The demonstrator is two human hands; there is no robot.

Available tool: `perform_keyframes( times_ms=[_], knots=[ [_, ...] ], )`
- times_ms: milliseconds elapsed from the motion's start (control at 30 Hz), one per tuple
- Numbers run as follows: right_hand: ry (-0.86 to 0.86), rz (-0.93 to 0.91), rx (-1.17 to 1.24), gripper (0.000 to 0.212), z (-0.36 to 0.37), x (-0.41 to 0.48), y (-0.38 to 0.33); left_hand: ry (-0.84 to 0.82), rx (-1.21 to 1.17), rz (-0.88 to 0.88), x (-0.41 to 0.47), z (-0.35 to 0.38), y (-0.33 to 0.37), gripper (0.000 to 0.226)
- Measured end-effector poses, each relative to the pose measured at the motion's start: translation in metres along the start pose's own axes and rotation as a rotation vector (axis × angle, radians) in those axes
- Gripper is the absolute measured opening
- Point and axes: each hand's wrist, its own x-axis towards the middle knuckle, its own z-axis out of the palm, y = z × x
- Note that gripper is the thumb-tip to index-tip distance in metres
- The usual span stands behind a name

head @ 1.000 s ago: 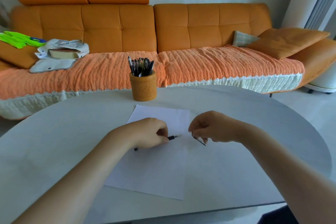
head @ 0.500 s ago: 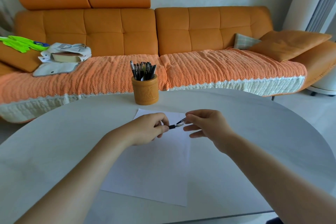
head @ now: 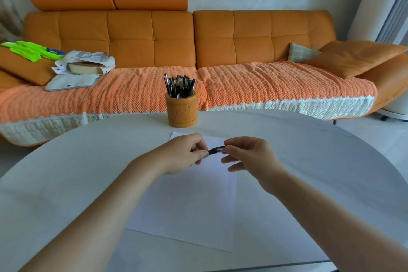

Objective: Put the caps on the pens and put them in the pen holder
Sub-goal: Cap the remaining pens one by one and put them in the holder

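A black pen (head: 215, 150) is held level above the white sheet of paper (head: 187, 210), between my two hands. My left hand (head: 183, 153) grips its barrel with curled fingers. My right hand (head: 247, 154) pinches the clear cap end of the pen between thumb and forefinger, its other fingers spread loosely below. The cap sits over the pen's tip; most of the barrel is hidden in my left hand. The orange pen holder (head: 181, 110) stands just beyond the paper, with several capped black pens (head: 179, 86) standing in it.
The round white table (head: 66, 172) curves away on both sides. Behind it runs an orange sofa (head: 154, 40) with a bag, a book and a green item at its left end and cushions at its right.
Both hands lifted off the paper and came together. The cap in my right hand went from lying apart from the pen to sitting over its tip.
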Motion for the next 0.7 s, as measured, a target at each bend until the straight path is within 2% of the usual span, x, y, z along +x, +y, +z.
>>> perform_keyframes(
  times_ms=[400,533,700],
  knots=[
    [0.056,-0.026,0.135,0.007,0.015,-0.003,-0.003,0.152,0.007,0.130,0.001,-0.012,0.001,0.013],
    [0.091,-0.059,0.297,0.009,0.024,0.004,-0.014,0.219,-0.130,0.171,0.010,-0.014,0.001,0.008],
    [-0.016,-0.041,0.421,0.009,0.040,0.017,-0.028,0.219,-0.220,0.267,0.024,-0.022,0.009,0.009]
  ],
)
